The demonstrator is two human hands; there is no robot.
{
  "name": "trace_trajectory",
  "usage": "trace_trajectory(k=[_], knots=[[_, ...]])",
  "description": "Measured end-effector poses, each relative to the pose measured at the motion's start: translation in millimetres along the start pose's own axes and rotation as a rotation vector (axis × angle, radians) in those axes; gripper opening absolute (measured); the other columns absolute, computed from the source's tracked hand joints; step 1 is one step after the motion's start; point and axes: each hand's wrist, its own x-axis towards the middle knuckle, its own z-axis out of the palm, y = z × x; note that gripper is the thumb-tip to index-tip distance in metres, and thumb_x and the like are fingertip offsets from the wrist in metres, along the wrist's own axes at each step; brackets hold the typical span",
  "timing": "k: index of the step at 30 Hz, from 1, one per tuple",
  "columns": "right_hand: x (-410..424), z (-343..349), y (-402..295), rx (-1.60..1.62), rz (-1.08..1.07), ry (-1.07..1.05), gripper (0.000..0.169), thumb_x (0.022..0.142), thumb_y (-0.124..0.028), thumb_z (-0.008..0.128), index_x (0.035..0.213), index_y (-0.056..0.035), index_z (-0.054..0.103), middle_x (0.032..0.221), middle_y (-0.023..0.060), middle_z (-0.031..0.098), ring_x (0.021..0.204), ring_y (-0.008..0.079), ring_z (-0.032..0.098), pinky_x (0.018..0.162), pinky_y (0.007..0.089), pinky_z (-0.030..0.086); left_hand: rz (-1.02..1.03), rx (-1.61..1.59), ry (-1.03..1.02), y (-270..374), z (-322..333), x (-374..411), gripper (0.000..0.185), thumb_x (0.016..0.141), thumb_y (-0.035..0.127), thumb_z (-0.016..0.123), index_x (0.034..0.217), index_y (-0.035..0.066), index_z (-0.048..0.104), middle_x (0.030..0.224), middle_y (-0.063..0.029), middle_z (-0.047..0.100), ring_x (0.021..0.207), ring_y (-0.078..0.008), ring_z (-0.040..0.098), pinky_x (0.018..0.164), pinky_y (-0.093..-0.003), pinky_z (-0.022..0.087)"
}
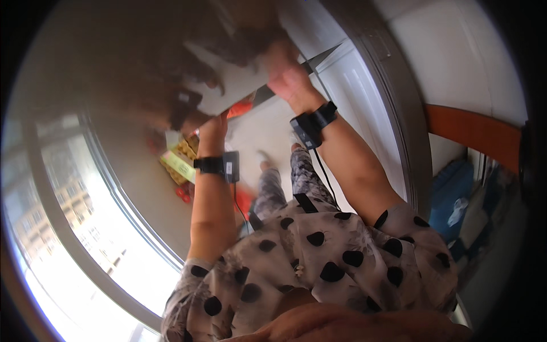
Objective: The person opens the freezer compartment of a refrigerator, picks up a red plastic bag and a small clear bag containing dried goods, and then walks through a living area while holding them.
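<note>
A glossy grey-brown panel (128, 55) fills the upper left and mirrors blurred arms and hands. My left hand (216, 124) reaches to its lower edge, where the fingers are hidden. Further right along that edge is my right hand (288, 79), palm partly towards me and its fingers blurred. I cannot tell whether either hand grips the panel. Black straps with small boxes and cables are on my left wrist (217, 166) and right wrist (314, 125).
A pale floor (248, 132) lies below my arms. To the left are a carton-like tray (177, 164) with a yellow-green label, and a bright window (98, 239). A white panelled door (363, 98) in a dark frame (410, 128) stands right, before an orange-brown board (474, 132).
</note>
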Motion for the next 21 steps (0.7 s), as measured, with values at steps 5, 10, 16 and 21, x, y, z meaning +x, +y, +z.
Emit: trace_trajectory(k=[5,10,16,21], knots=[[-2,18,11,-0.125,-0.044,0.202,0.04,0.1,-0.023,0.058,0.136,-0.0077,0.052,0.126,0.004,0.06,0.113,0.0185,0.056,0.101,0.0337,0.045,-0.071,-0.061,-0.007,20,12,-16,0.029,0.099,0.024,0.059,0.127,0.016,0.055,0.118,-0.0007,0.06,0.097,-0.0148,0.059,0.075,-0.03,0.05],[-29,21,-8,-0.208,0.058,0.186,0.014,0.095,-0.014,0.06,0.109,-0.0113,0.06,0.113,0.0022,0.064,0.11,0.0177,0.059,0.105,0.0368,0.043,-0.168,-0.082,0.098,21,25,-30,0.022,0.097,0.025,0.06,0.116,0.014,0.057,0.11,-0.0006,0.061,0.093,-0.0161,0.06,0.072,-0.0333,0.049],[-35,47,-19,-0.105,0.098,0.282,0.007,0.097,-0.017,0.058,0.094,-0.0106,0.06,0.1,0.0016,0.064,0.102,0.0208,0.06,0.103,0.0434,0.046,0.126,0.627,-0.108,2,-22,-30,0.015,0.093,0.011,0.056,0.108,0.01,0.059,0.1,-0.0025,0.063,0.087,-0.0179,0.06,0.069,-0.0336,0.049],[-9,32,-17,0.054,0.19,0.032,0.015,0.101,-0.02,0.054,0.107,-0.0094,0.062,0.114,0.0046,0.065,0.115,0.0261,0.058,0.108,0.0463,0.042,0.087,0.608,-0.16,33,-16,-21,0.021,0.093,0.011,0.051,0.113,0.01,0.058,0.105,-0.0037,0.063,0.09,-0.0182,0.059,0.071,-0.0326,0.05]])
